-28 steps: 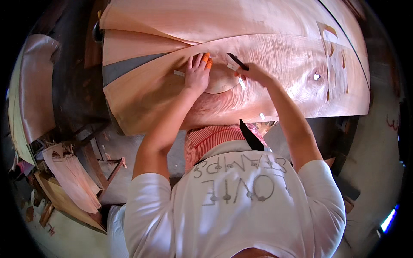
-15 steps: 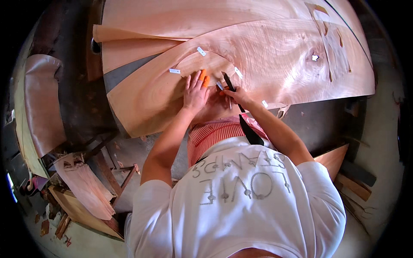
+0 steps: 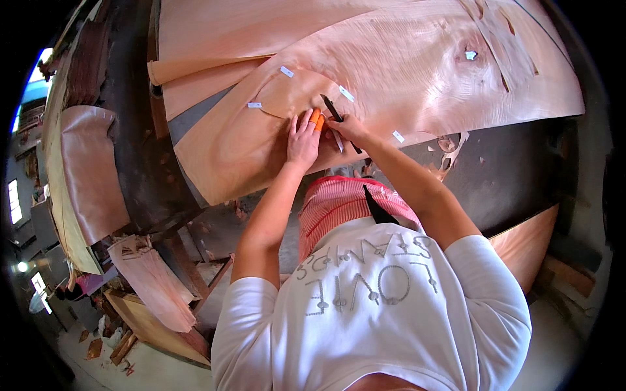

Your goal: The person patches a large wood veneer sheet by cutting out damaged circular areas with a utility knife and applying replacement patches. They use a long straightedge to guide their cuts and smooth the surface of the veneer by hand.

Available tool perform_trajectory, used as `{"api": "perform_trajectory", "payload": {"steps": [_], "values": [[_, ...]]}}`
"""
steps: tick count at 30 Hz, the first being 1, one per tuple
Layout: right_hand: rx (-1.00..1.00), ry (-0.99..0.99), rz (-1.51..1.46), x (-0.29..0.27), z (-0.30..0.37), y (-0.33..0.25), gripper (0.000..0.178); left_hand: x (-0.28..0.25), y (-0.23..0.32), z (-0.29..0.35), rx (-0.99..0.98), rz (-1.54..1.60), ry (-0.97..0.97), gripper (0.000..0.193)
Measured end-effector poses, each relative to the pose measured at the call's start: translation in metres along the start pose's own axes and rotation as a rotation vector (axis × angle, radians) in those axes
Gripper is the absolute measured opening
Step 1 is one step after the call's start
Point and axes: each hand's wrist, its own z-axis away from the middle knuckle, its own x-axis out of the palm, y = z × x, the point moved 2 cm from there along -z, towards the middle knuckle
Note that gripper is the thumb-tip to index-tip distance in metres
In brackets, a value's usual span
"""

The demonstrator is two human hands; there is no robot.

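Note:
A large sheet of thin wood veneer (image 3: 391, 78) lies before me, with an oval veneer patch (image 3: 297, 91) near its left part. My left hand (image 3: 303, 138) presses flat on the veneer beside the patch, fingers stretched out, two of them in orange finger covers. Close to its right, my right hand (image 3: 349, 130) grips a slim black knife (image 3: 330, 106), whose pointed end slants toward the far left. Under the right hand a small white strip of tape (image 3: 338, 141) shows; whether the fingers touch it is hidden. More white tape pieces (image 3: 286, 72) dot the patch's surroundings.
A ragged hole (image 3: 471, 56) and torn veneer strips (image 3: 495, 39) are at the sheet's far right. Further veneer (image 3: 215, 68) lies under and behind it. Dark bench surface (image 3: 515, 156) shows at right, with scraps (image 3: 450, 153) at the edge. Veneer pieces (image 3: 94, 176) stand at left.
The view has shifted, moving the sheet in the picture. Relative to the patch, both hands are further right and nearer me. The tape strip by my right hand is closer to the near edge.

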Motion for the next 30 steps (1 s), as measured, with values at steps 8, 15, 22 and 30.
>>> {"api": "perform_trajectory", "payload": {"steps": [8, 15, 22, 30], "values": [[-0.069, -0.007, -0.033, -0.002, -0.014, 0.015, 0.024, 0.001, 0.003, -0.003, 0.012, -0.025, -0.041, 0.028], [-0.156, 0.122, 0.646, -0.008, -0.005, 0.007, 0.025, 0.002, 0.007, -0.002, -0.024, -0.078, -0.047, 0.029], [-0.105, -0.244, 0.529, -0.115, 0.052, -0.014, 0.025, -0.007, 0.015, -0.018, -0.033, -0.031, -0.105, 0.03], [0.301, -0.157, -0.374, -0.205, 0.296, 0.139, 0.024, -0.015, -0.009, 0.054, -0.67, -0.13, 0.038, 0.061]]}}
